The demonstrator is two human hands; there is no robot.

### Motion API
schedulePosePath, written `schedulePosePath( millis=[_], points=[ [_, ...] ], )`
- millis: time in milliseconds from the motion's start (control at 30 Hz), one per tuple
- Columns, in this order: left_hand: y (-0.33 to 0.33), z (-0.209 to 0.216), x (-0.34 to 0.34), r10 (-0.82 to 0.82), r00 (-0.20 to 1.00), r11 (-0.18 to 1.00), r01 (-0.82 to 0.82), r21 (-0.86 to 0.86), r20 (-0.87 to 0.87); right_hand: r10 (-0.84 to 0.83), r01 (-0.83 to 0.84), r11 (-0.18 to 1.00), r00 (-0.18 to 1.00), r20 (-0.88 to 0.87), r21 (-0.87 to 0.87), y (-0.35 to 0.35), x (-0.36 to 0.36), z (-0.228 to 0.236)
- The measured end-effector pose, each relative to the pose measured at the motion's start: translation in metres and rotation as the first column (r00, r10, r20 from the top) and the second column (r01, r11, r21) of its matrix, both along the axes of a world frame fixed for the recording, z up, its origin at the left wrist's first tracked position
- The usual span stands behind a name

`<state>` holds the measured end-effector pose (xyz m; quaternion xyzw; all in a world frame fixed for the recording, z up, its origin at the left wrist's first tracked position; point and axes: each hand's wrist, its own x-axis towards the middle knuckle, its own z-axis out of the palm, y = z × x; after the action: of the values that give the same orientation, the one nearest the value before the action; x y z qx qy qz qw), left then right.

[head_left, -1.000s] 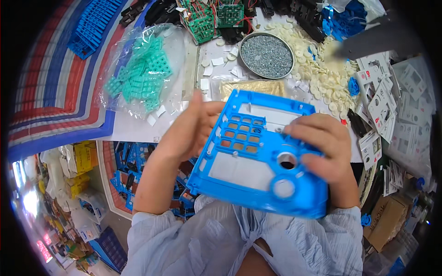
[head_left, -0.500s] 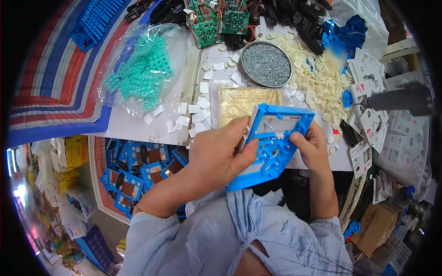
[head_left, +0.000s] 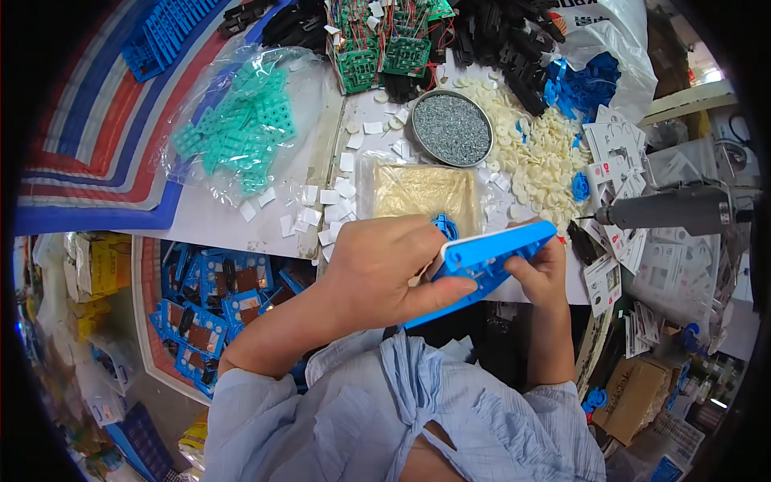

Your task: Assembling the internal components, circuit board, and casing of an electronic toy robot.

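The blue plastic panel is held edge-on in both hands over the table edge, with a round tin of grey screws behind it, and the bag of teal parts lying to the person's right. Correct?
Not quite. In the head view the bag of teal parts lies to the person's left, not the right. The rest stands: both the left hand and right hand hold the blue plastic panel edge-on, with the round tin of grey screws behind.

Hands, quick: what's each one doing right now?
Left hand: closed on the blue plastic panel.
Right hand: gripping the panel's other end.
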<state>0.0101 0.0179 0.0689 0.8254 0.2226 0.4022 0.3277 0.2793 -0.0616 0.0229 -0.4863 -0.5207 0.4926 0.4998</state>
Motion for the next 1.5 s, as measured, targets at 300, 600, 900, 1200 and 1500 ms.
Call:
schedulePosePath(
  millis=[300,600,900,1200,1500],
  points=[
    [0.002,-0.001,-0.003,-0.104,0.985,0.984,0.082,0.157,0.138,0.121,-0.117,0.990,0.992,-0.039,0.083,-0.013,-0.009,-0.007],
    [0.002,-0.013,-0.018,-0.066,0.991,0.790,-0.019,-0.612,-0.115,-0.146,0.138,0.980,0.988,-0.046,-0.147,-0.004,-0.006,0.007],
    [-0.003,-0.044,-0.028,0.162,0.889,0.794,-0.376,-0.479,-0.428,-0.086,0.112,0.981,0.983,0.160,-0.159,0.003,-0.037,-0.002],
    [0.031,-0.063,-0.014,0.210,0.768,0.929,-0.349,-0.120,-0.604,-0.016,0.003,1.000,0.548,0.837,0.017,0.039,-0.027,-0.010],
    [0.025,-0.067,-0.020,0.245,0.754,0.888,-0.427,-0.172,-0.609,0.039,-0.121,0.992,0.546,0.837,0.033,0.068,-0.023,-0.014]
  ],
)
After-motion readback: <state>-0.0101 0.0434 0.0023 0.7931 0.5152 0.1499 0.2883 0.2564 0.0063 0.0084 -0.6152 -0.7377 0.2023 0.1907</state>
